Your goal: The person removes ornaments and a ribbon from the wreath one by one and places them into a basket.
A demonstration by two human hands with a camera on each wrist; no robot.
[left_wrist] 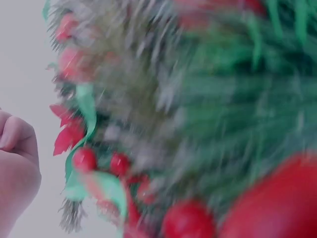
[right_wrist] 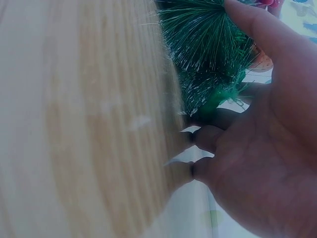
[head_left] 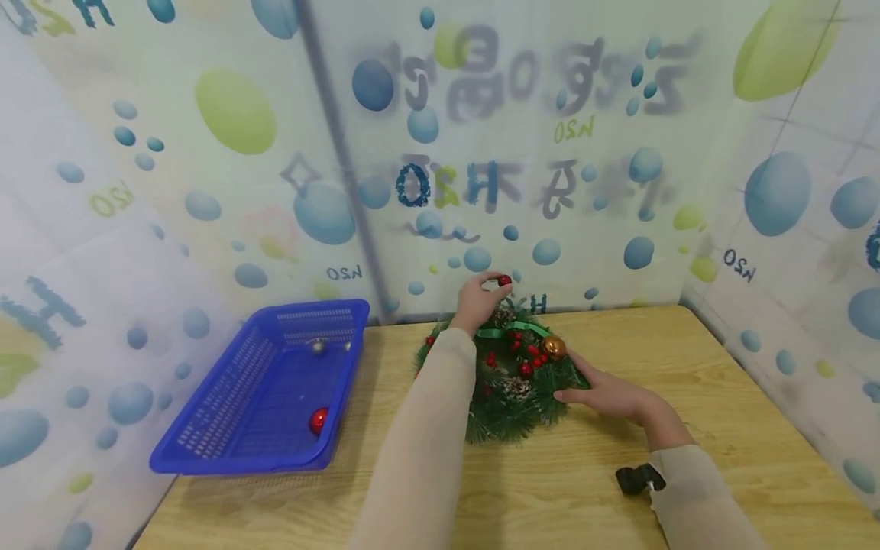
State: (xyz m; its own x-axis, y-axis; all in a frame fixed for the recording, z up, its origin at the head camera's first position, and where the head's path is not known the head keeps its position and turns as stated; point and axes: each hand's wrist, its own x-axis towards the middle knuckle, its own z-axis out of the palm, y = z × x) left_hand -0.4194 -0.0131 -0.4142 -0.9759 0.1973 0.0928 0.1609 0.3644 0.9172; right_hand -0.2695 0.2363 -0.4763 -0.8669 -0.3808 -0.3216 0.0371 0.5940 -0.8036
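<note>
In the head view a green Christmas wreath (head_left: 509, 420) lies on the table, dressed with red berries, pine cones, a green ribbon and a gold ball (head_left: 554, 347). Above its far edge my left hand (head_left: 477, 304) pinches a small red ball (head_left: 505, 280) between thumb and fingers. My right hand (head_left: 612, 396) holds the wreath's right side. The right wrist view shows the thumb over the green needles (right_wrist: 203, 44) and the fingers at the outer edge. Blurred berries (left_wrist: 188, 220) and ribbon fill much of the left wrist view.
A blue plastic basket (head_left: 241, 458) stands left on the wooden table (head_left: 550, 496). Inside it lie a red ball (head_left: 318, 421) and a small silver ball (head_left: 318, 346). Patterned curtains (head_left: 481, 153) hang behind the table and along both sides.
</note>
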